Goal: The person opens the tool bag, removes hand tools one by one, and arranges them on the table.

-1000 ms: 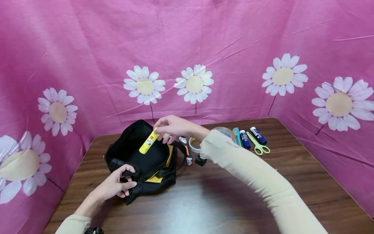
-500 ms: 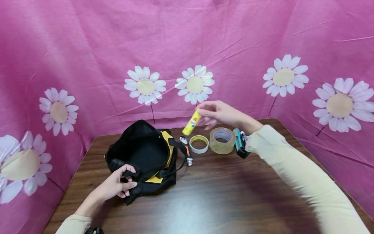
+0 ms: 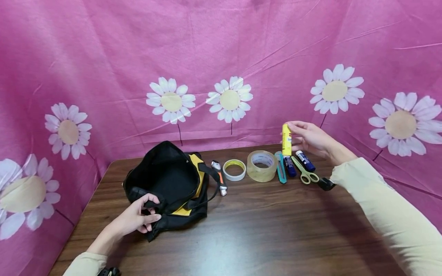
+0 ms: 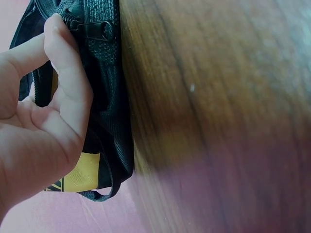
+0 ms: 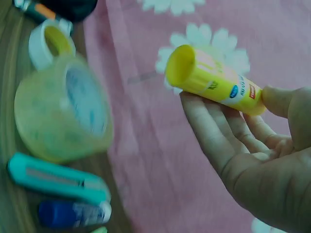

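Note:
My right hand (image 3: 309,138) pinches a yellow glue stick (image 3: 286,140) and holds it roughly upright above the back right of the table, over a blue glue stick (image 3: 289,167). In the right wrist view, thumb and fingers grip the yellow glue stick (image 5: 214,80) near one end. At the left stands a black and yellow bag (image 3: 181,219), its mouth open and its dark inside showing. My left hand (image 3: 132,218) grips the near rim of this bag; in the left wrist view its fingers lie against the zipper (image 4: 104,31).
Along the table's back, rightward from the bag, lie a grey and orange utility knife (image 3: 219,178), a white tape roll (image 3: 235,178), a clear packing tape roll (image 3: 262,174), a teal cutter (image 3: 281,168), green scissors (image 3: 305,173) and another blue glue stick (image 3: 305,161). Pink cloth (image 3: 276,50) hangs behind.
My right hand has carried the yellow glue stick from above the bag's mouth rightward to above the blue glue stick, turning it more upright. The left hand and the bag stay put.

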A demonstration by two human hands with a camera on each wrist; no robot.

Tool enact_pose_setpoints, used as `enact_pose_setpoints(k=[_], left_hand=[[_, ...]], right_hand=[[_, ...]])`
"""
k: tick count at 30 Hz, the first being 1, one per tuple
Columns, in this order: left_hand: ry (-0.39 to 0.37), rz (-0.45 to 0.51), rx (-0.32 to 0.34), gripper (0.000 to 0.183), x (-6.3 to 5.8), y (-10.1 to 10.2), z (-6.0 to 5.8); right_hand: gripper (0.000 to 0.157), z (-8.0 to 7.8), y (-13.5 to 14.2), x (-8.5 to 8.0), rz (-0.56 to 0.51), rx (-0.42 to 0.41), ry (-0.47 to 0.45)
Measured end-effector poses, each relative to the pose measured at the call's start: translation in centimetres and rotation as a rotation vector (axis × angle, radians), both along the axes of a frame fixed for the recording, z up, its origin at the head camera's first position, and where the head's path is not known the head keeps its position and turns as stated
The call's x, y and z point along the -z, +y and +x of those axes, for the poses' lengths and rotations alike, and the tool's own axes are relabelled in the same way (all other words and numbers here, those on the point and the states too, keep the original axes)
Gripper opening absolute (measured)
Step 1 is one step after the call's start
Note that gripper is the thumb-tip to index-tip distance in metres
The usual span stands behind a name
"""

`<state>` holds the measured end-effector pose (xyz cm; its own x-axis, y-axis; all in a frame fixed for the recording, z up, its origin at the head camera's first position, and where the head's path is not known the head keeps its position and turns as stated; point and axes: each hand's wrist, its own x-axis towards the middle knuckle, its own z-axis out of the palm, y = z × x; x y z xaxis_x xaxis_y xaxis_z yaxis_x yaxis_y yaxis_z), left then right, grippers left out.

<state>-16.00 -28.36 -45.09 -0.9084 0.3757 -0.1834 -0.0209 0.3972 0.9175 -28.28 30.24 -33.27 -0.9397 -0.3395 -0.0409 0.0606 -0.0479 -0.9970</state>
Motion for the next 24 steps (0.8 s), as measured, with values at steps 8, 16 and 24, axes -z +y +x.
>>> enact_pose_setpoints(k=[8, 16, 24], left_hand=[[-0.001, -0.007, 0.002, 0.044, -0.1, 0.0, 0.0], [0.000, -0.008, -0.001, 0.044, -0.2, 0.1, 0.0], [0.001, -0.006, -0.002, 0.044, -0.2, 0.1, 0.2]], right_hand=[[0.019, -0.8, 4.3, 2.8, 0.047, 0.052, -0.105], [0.033, -1.4, 5.9, 5.8, 0.157, 0.051, -0.155], [0.066, -1.9, 6.1, 8.4, 0.462, 0.064, -0.079]])
